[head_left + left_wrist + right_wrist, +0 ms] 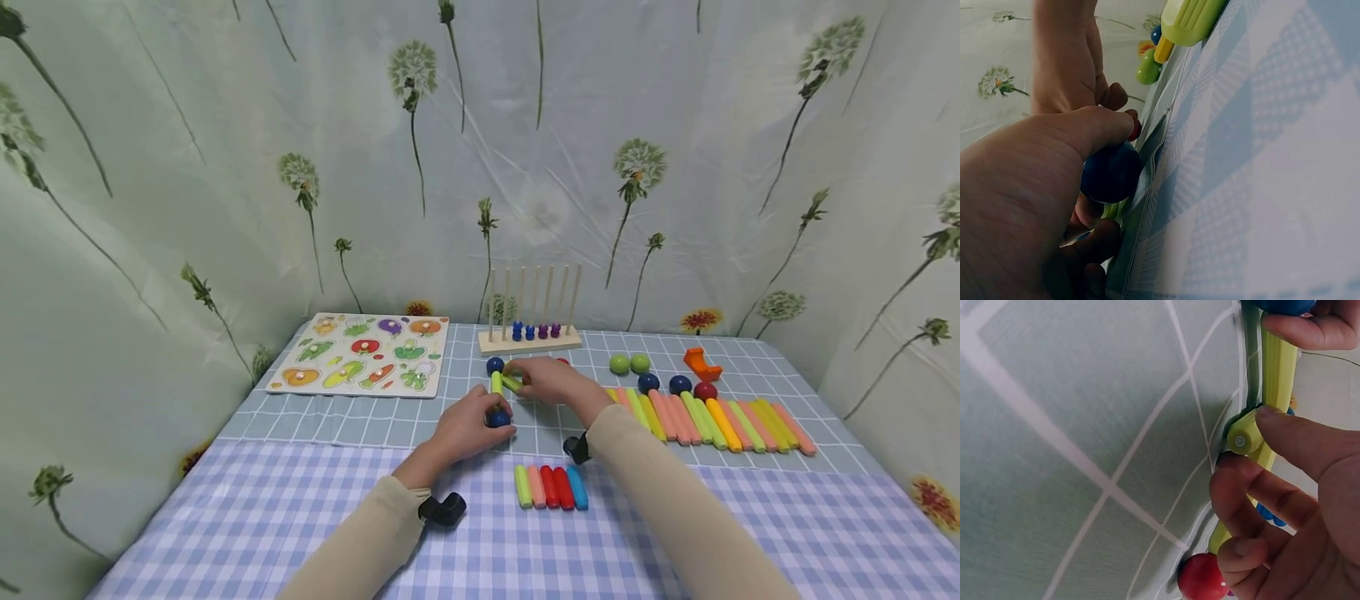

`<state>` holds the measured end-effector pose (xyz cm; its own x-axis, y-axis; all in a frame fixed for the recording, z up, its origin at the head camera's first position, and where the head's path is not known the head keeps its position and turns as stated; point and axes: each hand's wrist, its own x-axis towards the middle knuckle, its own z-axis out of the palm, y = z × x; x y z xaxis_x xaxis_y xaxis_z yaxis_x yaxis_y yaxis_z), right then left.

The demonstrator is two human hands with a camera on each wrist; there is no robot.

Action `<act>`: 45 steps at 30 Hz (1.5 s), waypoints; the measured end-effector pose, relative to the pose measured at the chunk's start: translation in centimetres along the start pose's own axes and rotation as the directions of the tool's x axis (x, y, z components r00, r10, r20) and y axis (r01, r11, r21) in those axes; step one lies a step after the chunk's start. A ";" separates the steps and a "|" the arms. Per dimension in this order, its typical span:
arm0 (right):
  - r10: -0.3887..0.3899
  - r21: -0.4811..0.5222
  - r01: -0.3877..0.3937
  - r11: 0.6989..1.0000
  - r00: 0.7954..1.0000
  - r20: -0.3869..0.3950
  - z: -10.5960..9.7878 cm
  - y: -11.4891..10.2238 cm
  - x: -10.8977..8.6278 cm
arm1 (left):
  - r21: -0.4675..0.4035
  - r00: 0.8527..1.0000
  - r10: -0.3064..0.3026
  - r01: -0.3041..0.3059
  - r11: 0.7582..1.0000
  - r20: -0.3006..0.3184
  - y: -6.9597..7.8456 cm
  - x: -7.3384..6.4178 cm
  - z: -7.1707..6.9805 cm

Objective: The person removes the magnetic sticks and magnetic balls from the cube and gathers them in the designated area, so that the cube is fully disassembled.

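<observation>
My left hand grips a dark blue ball, thumb on one side and fingers beneath. From that ball a yellow-green rod runs away from me to a second blue ball. My right hand pinches another yellow-green rod between thumb and fingers. A small metal disc marks the end of this rod. Beyond the right hand's fingers lies a red ball, with a yellow-green piece beside it; the fingers partly hide both.
Several coloured rods lie in a near row. A longer row of rods is at the right, with blue balls, green balls and an orange arch behind. A vegetable puzzle board and pegged stand sit farther back.
</observation>
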<state>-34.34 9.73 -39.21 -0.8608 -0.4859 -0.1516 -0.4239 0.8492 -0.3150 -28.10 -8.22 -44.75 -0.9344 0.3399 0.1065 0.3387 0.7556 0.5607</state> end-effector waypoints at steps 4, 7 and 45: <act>0.012 -0.058 -0.014 0.998 1.000 -0.022 0.4 -0.5 0.5 | -0.001 1.000 -0.003 0.003 1.000 0.002 -0.1 -0.2 0.1; 0.026 -0.098 -0.028 0.995 0.999 -0.019 0.6 -0.9 0.8 | -0.007 1.000 -0.007 0.007 1.000 0.002 -0.1 -0.3 0.1; 0.054 0.332 -0.207 0.920 0.908 0.416 0.0 4.2 -12.3 | -0.091 0.984 0.047 -0.032 0.995 0.173 -0.4 0.1 -2.0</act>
<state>-25.51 19.32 -38.63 -0.6868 -0.4811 -0.5448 -0.1182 0.8135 -0.5694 -28.56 -9.57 -43.29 -0.8842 0.4670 -0.0105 0.3570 0.6900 0.6296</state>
